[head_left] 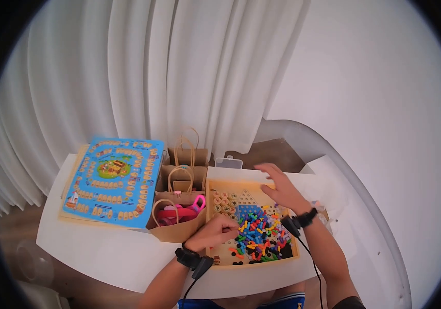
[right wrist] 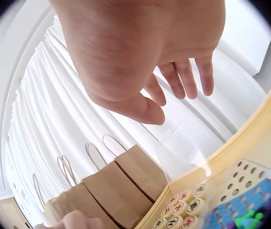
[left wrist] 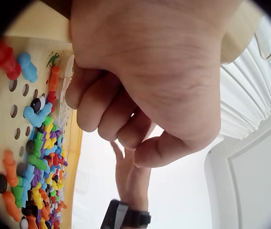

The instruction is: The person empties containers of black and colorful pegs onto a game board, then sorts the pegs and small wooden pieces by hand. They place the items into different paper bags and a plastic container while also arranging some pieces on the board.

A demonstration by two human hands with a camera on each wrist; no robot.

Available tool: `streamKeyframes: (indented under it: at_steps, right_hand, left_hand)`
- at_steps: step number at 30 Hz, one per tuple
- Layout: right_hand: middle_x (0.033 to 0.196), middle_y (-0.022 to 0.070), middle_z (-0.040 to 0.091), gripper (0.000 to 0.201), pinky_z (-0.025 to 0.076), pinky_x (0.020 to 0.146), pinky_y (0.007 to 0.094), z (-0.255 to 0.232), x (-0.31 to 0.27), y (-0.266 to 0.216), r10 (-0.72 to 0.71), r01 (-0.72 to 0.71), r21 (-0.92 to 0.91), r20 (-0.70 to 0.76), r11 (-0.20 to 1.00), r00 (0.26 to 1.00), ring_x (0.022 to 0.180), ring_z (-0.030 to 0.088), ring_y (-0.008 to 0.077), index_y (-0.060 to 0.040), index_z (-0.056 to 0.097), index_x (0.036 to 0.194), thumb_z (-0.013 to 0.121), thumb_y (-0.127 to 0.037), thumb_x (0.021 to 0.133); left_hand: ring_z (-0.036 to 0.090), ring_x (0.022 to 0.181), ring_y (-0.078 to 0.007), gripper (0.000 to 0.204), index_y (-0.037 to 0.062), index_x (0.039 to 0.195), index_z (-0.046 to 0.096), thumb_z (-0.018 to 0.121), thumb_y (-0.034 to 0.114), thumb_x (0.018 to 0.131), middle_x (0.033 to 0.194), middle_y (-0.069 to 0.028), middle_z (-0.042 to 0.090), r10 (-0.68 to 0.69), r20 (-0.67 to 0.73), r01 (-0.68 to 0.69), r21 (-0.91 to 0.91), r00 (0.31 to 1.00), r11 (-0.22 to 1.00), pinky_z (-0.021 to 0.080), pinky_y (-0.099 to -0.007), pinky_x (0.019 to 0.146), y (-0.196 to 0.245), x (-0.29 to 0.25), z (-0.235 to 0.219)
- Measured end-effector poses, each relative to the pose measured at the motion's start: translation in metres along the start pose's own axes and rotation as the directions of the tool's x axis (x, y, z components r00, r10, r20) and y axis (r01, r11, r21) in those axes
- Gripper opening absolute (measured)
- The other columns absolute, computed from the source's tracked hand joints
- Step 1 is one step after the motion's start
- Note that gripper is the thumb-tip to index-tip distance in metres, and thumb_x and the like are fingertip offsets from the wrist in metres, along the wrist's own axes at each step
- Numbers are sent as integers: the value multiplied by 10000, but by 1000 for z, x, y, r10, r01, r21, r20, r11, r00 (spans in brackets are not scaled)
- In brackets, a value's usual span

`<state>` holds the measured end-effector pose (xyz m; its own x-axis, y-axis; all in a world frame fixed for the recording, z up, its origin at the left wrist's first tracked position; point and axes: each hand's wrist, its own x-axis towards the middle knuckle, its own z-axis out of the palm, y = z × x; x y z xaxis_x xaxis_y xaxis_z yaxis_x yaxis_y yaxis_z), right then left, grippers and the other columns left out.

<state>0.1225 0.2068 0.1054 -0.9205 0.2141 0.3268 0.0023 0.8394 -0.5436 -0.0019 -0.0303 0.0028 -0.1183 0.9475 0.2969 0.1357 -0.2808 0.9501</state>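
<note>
Backdrop: white curtain (head_left: 138,62) in long folds, plain white wall to its right.
Table: white top (head_left: 122,252), curved front edge.
Tray: shallow, pale wood (head_left: 256,264), raised rim, on the table before the person.
Pegs: heaped (head_left: 261,232) inside the tray, mostly in the right half; small, glossy, pawn-like, narrow-waisted with rounded heads. Red, orange, yellow, green, light blue, purple, black, white. Most lie on their sides, tangled; a few strays sit apart near the holes.
Tray floor: light wood with rows of round holes (left wrist: 14,110); a blue patterned patch (head_left: 244,210) shows under the heap.
Discs: cream, red or black characters (head_left: 224,202), grouped in the tray's far left corner.
Left hand (head_left: 213,233): over the tray's left side, beside the heap, fingers curled inward; palm hidden, cannot tell whether anything is held.
Right hand (head_left: 283,191): raised above the far rim, fingers spread wide, nothing held.
Bags: 3 brown paper (head_left: 182,232), left of the tray.
Board: blue game sheet (head_left: 115,177), beyond them.
</note>
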Motion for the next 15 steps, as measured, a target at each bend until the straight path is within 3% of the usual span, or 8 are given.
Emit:
streamKeyframes:
  at_steps: [2, 5, 10, 12, 13, 15]
  right_hand:
    - [1427, 201, 533, 600, 419, 1147, 417, 22, 32, 6, -182, 180, -79, -17, 980, 983, 1372, 501, 363, -49, 457, 1487, 664, -113, 927]
    - [1459, 222, 521, 621, 375, 1184, 432, 58, 62, 28, -128, 128, -39, -6, 991, 992, 1420, 453, 395, -62, 420, 1523, 647, -160, 954]
    - [1302, 210, 605, 474, 455, 1070, 450, 67, 51, -3, -144, 136, -80, -99, 987, 985, 1245, 566, 404, -29, 524, 1423, 622, -208, 995]
    - [1145, 192, 656, 331, 496, 972, 458, 60, 33, -22, -39, 40, 4, -59, 999, 997, 1100, 616, 391, -6, 628, 1272, 606, -207, 1009]
    - [1145, 192, 656, 331, 496, 972, 458, 62, 23, -20, -24, 24, -5, -63, 1000, 998, 1100, 616, 391, -6, 628, 1272, 606, -207, 1009]
    - [1113, 173, 681, 302, 486, 1011, 453, 69, 4, -20, -191, 195, -53, 75, 979, 979, 1142, 619, 337, 17, 664, 1207, 575, -218, 1040]
  left_hand:
    - [315, 598, -71, 344, 2, 694, 357, 625, 69, 899, 621, 9, 297, -38, 40, 37, 13, 998, 999, 256, -320, 550, -4, -1, -2]
    - [326, 604, -72, 325, -3, 697, 385, 622, 76, 905, 625, 6, 314, 17, 17, -16, -14, 1000, 1000, 264, -319, 553, -3, -1, -1]
    - [334, 636, -68, 282, -6, 708, 431, 609, 72, 913, 656, 15, 338, 36, -31, -39, -70, 999, 997, 272, -300, 568, -7, -4, -1]
    - [391, 664, -40, 278, -13, 747, 469, 610, 93, 962, 680, 45, 414, -1, -197, -27, -140, 980, 990, 312, -266, 585, -4, -8, 5]
    - [391, 664, -40, 278, -13, 747, 469, 610, 93, 962, 680, 45, 414, -1, -183, -28, -152, 983, 988, 312, -266, 585, -7, -7, 6]
    - [448, 701, -41, 231, -30, 798, 549, 612, 111, 969, 713, 48, 488, 78, -286, -132, -174, 955, 976, 358, -248, 629, -14, -9, 4]
